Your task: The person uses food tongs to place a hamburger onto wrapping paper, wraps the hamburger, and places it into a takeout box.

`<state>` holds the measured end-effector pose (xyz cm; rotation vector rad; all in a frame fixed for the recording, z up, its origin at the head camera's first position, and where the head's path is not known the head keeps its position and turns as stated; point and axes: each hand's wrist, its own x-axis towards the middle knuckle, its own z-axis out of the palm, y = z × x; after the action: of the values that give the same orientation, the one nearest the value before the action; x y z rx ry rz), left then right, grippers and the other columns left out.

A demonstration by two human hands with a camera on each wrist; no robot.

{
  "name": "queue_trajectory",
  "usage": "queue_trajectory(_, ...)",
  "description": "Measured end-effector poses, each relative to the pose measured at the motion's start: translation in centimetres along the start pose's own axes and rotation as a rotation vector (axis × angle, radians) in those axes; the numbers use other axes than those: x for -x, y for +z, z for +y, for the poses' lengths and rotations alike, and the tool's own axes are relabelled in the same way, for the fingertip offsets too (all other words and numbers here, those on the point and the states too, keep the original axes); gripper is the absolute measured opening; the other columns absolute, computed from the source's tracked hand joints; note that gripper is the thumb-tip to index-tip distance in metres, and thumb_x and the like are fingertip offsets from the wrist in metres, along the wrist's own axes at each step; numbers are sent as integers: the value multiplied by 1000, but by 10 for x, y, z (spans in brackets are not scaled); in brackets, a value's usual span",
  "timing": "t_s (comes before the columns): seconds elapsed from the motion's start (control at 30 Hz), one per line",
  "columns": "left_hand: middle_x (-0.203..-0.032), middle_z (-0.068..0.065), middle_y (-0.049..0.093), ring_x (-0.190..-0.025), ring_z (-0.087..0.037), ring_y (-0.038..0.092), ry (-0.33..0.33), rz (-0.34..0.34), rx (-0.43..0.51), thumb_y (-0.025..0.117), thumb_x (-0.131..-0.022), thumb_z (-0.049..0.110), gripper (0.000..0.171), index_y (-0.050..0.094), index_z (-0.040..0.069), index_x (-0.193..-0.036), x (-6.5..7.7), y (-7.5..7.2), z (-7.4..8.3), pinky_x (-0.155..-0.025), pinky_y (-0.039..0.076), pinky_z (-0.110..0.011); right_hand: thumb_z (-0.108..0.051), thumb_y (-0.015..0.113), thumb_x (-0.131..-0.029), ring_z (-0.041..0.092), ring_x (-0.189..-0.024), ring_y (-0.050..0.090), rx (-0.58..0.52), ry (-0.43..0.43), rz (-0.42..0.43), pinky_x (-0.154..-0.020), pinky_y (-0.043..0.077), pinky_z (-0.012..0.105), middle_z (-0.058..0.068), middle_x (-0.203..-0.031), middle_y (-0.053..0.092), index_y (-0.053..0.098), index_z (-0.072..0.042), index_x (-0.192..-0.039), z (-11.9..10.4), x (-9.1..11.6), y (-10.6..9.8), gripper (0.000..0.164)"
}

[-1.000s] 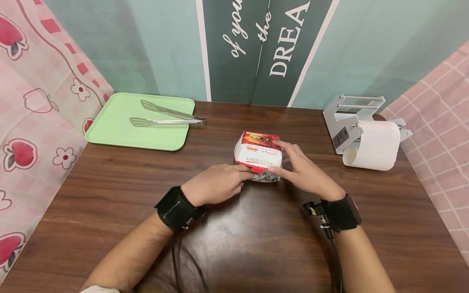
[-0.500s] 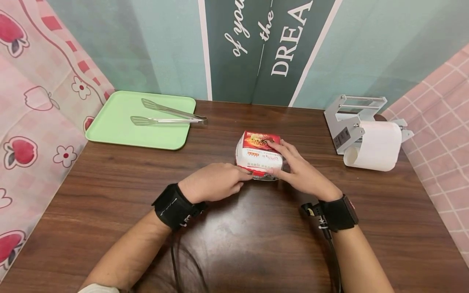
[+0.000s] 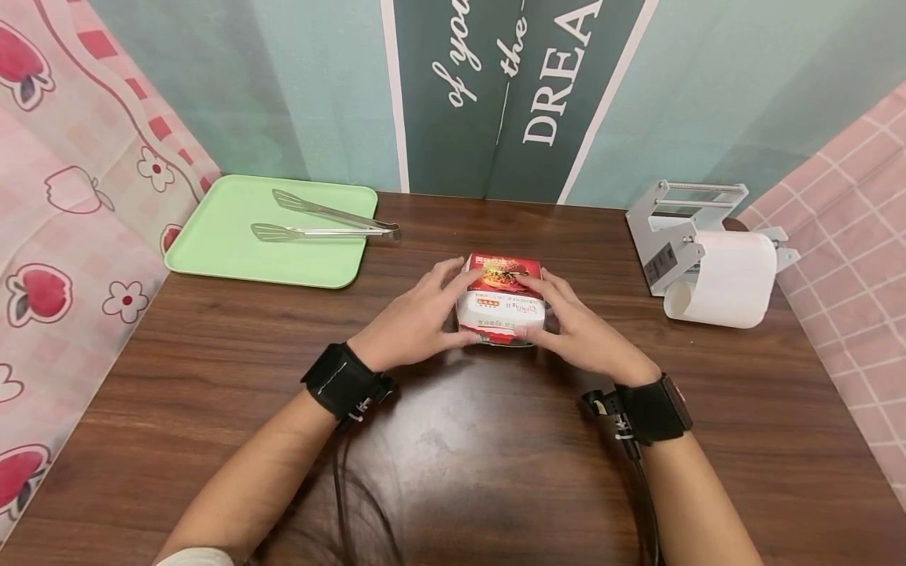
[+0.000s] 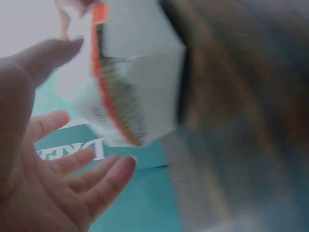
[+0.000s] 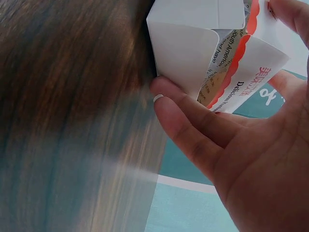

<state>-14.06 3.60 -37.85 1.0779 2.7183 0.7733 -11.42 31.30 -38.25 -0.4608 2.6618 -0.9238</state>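
Note:
A burger box (image 3: 504,310), white with a red printed top, sits on the table between my two hands. Its lid is down in front, though the left wrist view shows printed wrapping paper (image 4: 118,94) in a gap along the side. My left hand (image 3: 414,321) is spread at the box's left, thumb by the front and index finger over the top; its other fingers (image 4: 108,186) stand apart from the side. My right hand (image 3: 591,334) holds the right side, thumb in front, index finger on top, other fingers (image 5: 193,128) against the side wall.
A light green tray (image 3: 212,244) at the back left carries metal tongs (image 3: 325,228), their joined end past its rim. A label dispenser with a white paper roll (image 3: 732,279) stands at the back right. Cables (image 3: 340,495) run from both wrist straps.
The front of the lid has come down over the paper inside. My left hand has left the front corner and moved up beside the box, fingers spreading. The right index finger shifted onto the top.

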Motion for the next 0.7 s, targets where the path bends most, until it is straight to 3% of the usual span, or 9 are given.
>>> queue_trajectory(0.13,-171,-14,-2,-149,-37,36,-71,-89,150,80,-84,49,108,8,35,-164,-5,15,-13,-108,49,-48,-45,83,-82,44,-149,26,7,-14,2,-109,40,66,14,-170,3,17,-35,-162,1,-3,6,103)
queue_trajectory(0.27,-170,-16,-12,-151,-39,30,-67,-111,248,82,-84,41,113,0,39,-163,-7,24,-22,-107,50,-46,-34,88,-79,46,-147,29,26,-34,30,-106,44,63,16,-169,0,15,-33,-162,0,-7,14,111)
queue_trajectory(0.47,-170,-18,-9,-156,-36,16,-49,-84,278,81,-87,28,106,9,37,-163,-8,26,-28,-112,45,-46,-20,85,-84,46,-140,39,43,-60,87,-103,48,59,20,-168,3,18,-29,-162,-4,-10,23,103)
queue_trajectory(0.6,-170,-20,-2,-156,-36,19,-63,-86,267,80,-89,30,105,6,38,-163,-8,26,-29,-114,43,-48,-21,83,-85,44,-138,41,29,-51,97,-103,48,60,18,-168,3,18,-31,-162,-6,-11,25,101)
queue_trajectory(0.7,-168,-21,12,-153,-33,27,-61,-82,271,79,-89,32,105,5,34,-164,-9,25,-29,-115,41,-47,-23,82,-86,44,-139,41,10,-48,110,-104,47,60,16,-169,2,17,-32,-162,-7,-12,25,101)
